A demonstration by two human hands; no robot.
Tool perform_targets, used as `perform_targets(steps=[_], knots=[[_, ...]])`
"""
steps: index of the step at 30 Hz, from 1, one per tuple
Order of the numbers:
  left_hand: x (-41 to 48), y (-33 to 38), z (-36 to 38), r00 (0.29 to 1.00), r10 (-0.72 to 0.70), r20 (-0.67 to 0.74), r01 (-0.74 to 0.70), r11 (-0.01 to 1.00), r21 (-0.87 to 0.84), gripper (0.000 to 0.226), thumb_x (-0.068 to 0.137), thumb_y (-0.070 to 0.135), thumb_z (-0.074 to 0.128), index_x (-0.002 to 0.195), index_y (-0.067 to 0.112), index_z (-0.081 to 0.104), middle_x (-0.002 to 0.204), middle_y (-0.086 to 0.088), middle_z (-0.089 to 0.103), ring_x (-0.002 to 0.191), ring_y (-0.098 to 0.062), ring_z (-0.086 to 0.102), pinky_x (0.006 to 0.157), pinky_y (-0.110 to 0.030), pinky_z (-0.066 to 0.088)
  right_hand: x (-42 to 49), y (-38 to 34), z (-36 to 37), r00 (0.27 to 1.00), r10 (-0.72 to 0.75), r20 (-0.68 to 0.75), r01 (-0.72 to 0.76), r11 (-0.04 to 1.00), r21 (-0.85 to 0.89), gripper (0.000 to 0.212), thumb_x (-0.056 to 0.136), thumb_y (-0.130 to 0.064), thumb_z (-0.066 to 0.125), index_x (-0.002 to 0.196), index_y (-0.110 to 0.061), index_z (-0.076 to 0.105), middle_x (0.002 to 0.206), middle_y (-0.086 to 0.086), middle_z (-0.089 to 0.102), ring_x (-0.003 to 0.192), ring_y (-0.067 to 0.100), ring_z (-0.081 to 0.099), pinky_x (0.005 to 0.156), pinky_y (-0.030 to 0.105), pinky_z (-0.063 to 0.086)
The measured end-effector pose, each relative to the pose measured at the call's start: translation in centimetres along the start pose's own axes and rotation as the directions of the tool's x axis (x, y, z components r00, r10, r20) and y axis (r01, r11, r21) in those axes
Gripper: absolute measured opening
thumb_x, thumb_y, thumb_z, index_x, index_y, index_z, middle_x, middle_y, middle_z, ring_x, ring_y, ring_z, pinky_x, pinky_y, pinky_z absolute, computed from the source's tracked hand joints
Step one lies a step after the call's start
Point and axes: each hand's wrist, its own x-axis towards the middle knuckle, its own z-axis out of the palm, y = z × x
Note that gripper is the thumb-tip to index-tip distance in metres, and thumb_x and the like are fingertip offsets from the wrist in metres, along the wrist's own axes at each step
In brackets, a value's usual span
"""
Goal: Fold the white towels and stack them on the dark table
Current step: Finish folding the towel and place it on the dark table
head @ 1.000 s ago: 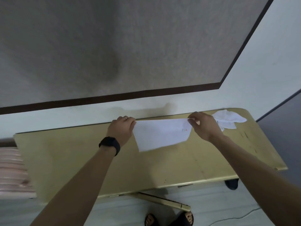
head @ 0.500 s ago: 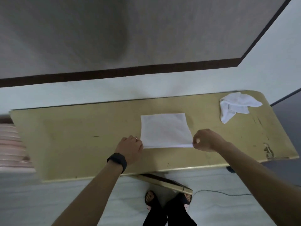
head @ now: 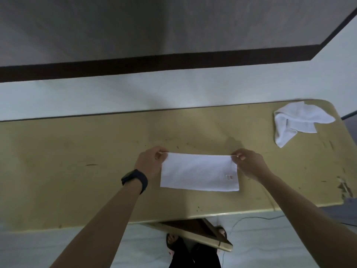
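A long yellowish table [head: 77,171] is noted across the view, its scuffed top serving as the work surface. It is not dark, so the stacking place is judged to lie elsewhere and cannot be identified with certainty. The white towel [head: 199,173] in hand is found lying flat near the table's middle, toward the front edge, doubled into a long rectangle. A second towel [head: 301,120] is observed crumpled at the far right end, well apart, evidently awaiting its turn. The left hand [head: 150,165] is seen pinching the far left corner and the right hand [head: 249,163] the far right corner, thumb against curled fingers in each case. The far edge is judged to be held taut this way so that the layers are kept square for the next fold. A dark wristband [head: 135,178] is worn on the left wrist. A small orange mark [head: 229,177] is noted near the towel's right end.
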Motion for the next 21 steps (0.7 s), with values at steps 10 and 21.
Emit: perform_targets(steps=[10,21], knots=[[1.8,0.1,1.4,0.999,0.033,0.013,-0.035,0.969,0.245,0.027,0.101,0.033,0.044,0.119,0.03,0.065,0.112,0.005,0.068,0.095,-0.018,0.061,0.08,-0.029,0.048,0.1,1.4,1.0,0.991,-0.081,-0.108,0.074,0.995,-0.065,0.009,0.089,-0.023,0.061,0.094,-0.027,0.067,0.072,-0.01,0.066,0.086,0.019,0.065,0.071,0.025,0.039],[2.1,2.0,1.1,0.965,0.178,0.192,-0.261,0.701,0.663,0.017,0.098,0.027,0.041,0.106,0.015,0.049,0.11,-0.003,0.054,0.092,-0.023,0.054,0.074,-0.035,0.049,0.3,1.1,1.2,0.931,-0.363,-0.037,0.332,0.886,-0.323,0.006,0.09,-0.014,0.054,0.095,-0.012,0.054,0.097,0.004,0.057,0.083,0.027,0.053,0.066,0.039,0.048]])
